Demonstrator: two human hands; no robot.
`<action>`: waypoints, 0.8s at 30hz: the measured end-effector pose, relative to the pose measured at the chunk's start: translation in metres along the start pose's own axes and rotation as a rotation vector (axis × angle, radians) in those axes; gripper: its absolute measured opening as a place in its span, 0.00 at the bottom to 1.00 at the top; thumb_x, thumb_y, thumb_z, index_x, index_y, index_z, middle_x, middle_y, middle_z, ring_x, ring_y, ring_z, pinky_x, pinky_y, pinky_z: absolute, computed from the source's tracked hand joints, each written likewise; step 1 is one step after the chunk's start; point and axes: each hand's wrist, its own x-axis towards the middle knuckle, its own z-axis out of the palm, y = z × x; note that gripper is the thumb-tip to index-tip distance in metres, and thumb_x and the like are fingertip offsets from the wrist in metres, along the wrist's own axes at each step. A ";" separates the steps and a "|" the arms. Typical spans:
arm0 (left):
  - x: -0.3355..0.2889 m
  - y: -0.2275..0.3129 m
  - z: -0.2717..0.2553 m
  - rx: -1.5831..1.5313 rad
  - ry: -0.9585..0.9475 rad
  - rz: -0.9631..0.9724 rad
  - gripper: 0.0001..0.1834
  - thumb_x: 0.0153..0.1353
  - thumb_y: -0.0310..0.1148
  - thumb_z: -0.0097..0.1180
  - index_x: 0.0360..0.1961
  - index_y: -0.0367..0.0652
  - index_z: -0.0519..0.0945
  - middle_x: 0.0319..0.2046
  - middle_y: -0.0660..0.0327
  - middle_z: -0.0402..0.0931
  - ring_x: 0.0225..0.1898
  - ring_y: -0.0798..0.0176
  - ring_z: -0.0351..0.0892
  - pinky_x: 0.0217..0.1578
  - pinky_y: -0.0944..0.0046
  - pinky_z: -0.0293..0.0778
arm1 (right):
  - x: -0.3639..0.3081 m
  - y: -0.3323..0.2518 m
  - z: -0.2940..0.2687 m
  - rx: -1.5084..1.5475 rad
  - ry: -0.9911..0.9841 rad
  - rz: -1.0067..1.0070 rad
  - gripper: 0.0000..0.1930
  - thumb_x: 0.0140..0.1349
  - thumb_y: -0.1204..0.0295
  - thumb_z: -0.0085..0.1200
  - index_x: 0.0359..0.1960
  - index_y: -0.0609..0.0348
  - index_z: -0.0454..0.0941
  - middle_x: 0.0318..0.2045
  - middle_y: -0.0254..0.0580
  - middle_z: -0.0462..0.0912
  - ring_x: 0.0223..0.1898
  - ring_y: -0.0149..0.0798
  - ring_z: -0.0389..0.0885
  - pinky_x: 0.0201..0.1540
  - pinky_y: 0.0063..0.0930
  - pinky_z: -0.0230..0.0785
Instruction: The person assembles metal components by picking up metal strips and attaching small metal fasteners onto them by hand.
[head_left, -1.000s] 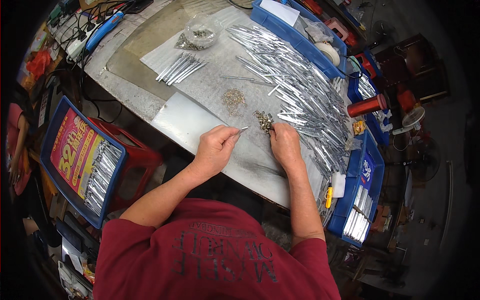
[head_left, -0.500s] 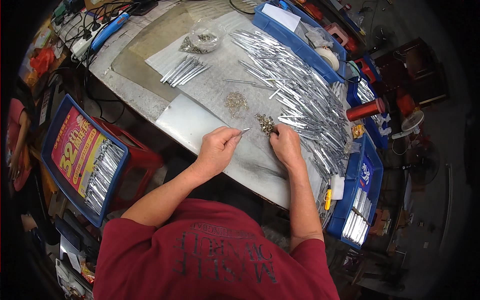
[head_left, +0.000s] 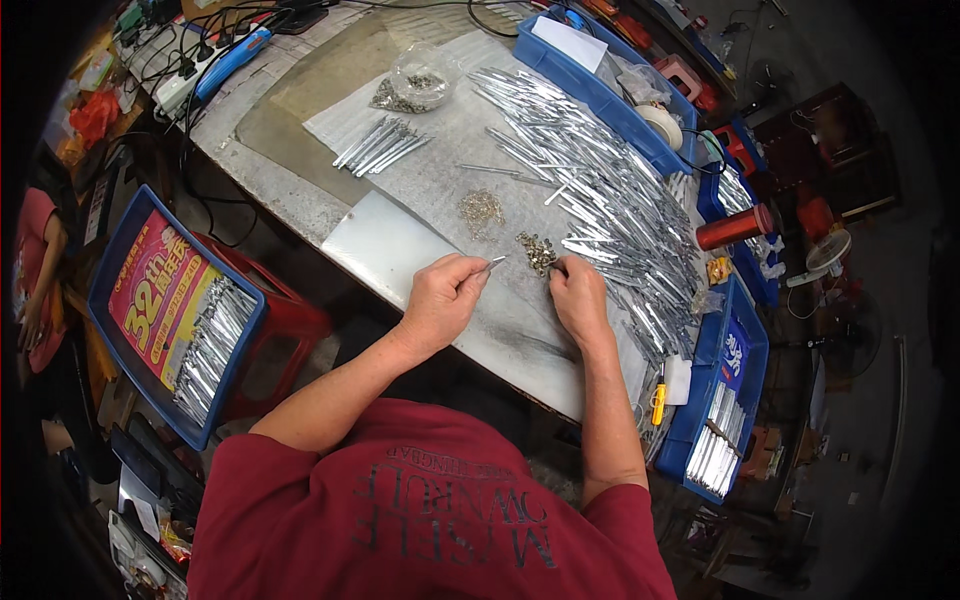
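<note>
Two hands working small metal parts at a bench point(head_left: 300, 200).
Left hand point(head_left: 440, 300): grip pinched on a thin metal rod point(head_left: 494, 264). Right hand point(head_left: 578, 295): fingertips together in the small fastener pile point(head_left: 537, 252), beside the long rods point(head_left: 610, 200).

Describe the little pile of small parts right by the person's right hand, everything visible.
The small pile of metal parts is a loose heap of tiny dull brass-grey pieces, too small to tell their shape. It lies flat on the pale sheet covering the workbench, just left of the big spread of shiny metal rods. The right hand has its fingertips at the pile's right edge; the left hand holds a thin rod beside it. A second, paler heap sits farther up.
</note>
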 end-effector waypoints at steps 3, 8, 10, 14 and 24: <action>0.000 0.005 -0.002 0.008 -0.034 -0.017 0.06 0.52 0.22 0.52 0.33 0.32 0.76 0.20 0.61 0.69 0.22 0.71 0.67 0.23 0.72 0.63 | -0.006 -0.007 -0.006 0.129 0.041 0.078 0.07 0.50 0.74 0.48 0.28 0.67 0.74 0.25 0.55 0.75 0.30 0.51 0.75 0.34 0.37 0.65; -0.001 0.003 0.001 0.064 -0.031 0.053 0.08 0.52 0.22 0.52 0.34 0.33 0.76 0.21 0.61 0.69 0.21 0.71 0.66 0.21 0.72 0.63 | -0.019 -0.026 -0.006 0.636 0.036 0.193 0.08 0.55 0.73 0.48 0.30 0.67 0.72 0.22 0.36 0.73 0.24 0.28 0.68 0.28 0.21 0.61; -0.002 0.006 0.004 0.079 -0.042 0.057 0.08 0.52 0.21 0.52 0.34 0.33 0.76 0.22 0.61 0.69 0.20 0.71 0.67 0.21 0.72 0.63 | -0.024 -0.035 -0.002 0.884 0.013 0.207 0.07 0.58 0.74 0.47 0.32 0.67 0.71 0.24 0.26 0.70 0.26 0.20 0.63 0.28 0.14 0.58; -0.003 0.015 0.008 -0.085 0.042 -0.029 0.08 0.50 0.20 0.52 0.34 0.35 0.77 0.22 0.57 0.71 0.22 0.65 0.70 0.23 0.69 0.66 | -0.030 -0.045 0.008 1.114 0.007 0.227 0.06 0.57 0.74 0.48 0.32 0.65 0.72 0.24 0.27 0.70 0.26 0.20 0.63 0.30 0.13 0.58; -0.002 0.021 0.003 -0.067 -0.051 0.092 0.12 0.51 0.18 0.50 0.38 0.34 0.77 0.22 0.60 0.72 0.23 0.71 0.68 0.24 0.74 0.65 | -0.032 -0.060 0.012 1.484 -0.044 0.305 0.05 0.56 0.74 0.49 0.32 0.63 0.71 0.24 0.29 0.70 0.24 0.22 0.63 0.27 0.14 0.56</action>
